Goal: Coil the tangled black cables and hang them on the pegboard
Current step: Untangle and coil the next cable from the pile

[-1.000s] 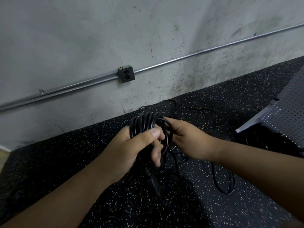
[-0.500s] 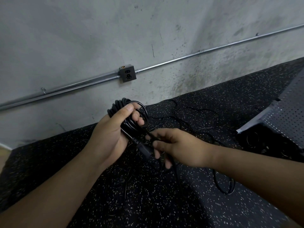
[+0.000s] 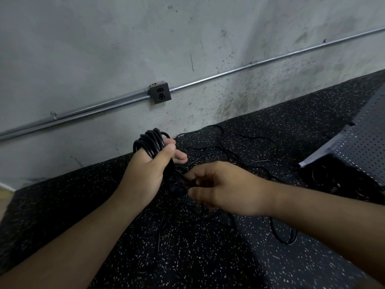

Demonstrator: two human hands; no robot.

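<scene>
My left hand grips a coil of black cable, its loops sticking up above my thumb and fingers. Just to the right and lower, my right hand pinches the loose end of the same cable near its plug, fingers curled round it; the plug itself is mostly hidden in shadow. More thin black cables lie tangled on the speckled black floor behind my hands. A grey perforated pegboard leans at the right edge.
A concrete wall with a metal conduit and a socket box stands close behind. Another heap of dark cables lies under the pegboard. A loop of cable lies on the floor under my right forearm.
My left hand lifted the coil up and leftward, then turned slightly. My right hand let go of the loops, dropped lower and took hold of the cable's free end.
</scene>
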